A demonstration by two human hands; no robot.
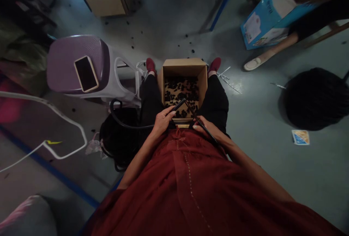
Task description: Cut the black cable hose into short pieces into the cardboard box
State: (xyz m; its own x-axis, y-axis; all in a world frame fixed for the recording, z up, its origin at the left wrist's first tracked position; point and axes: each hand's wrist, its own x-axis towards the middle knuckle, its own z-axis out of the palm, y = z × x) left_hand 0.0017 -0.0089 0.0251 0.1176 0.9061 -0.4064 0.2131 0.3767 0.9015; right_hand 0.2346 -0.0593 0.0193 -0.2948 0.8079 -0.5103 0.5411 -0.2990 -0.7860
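Observation:
My left hand (pixel 163 120) is closed around the end of a black cable (pixel 128 126), which loops back to the left toward a dark coiled bundle (pixel 117 138). My right hand (pixel 208 129) is closed on a thin dark rod-like thing (pixel 191 109); its exact kind is too dim to make out. The tips of the two held pieces meet or nearly meet above an open cardboard box (pixel 203 90). Inside that box, between my legs, lie many small black pieces (pixel 181 93).
On my left, a phone (pixel 86 73) lies on a purple and white stool (pixel 58 60). A large black coil (pixel 316 98) rests on the floor at right. Beyond it are a blue carton (pixel 268 21) and another person's foot (pixel 253 64). Another cardboard box (pixel 106 1) stands ahead.

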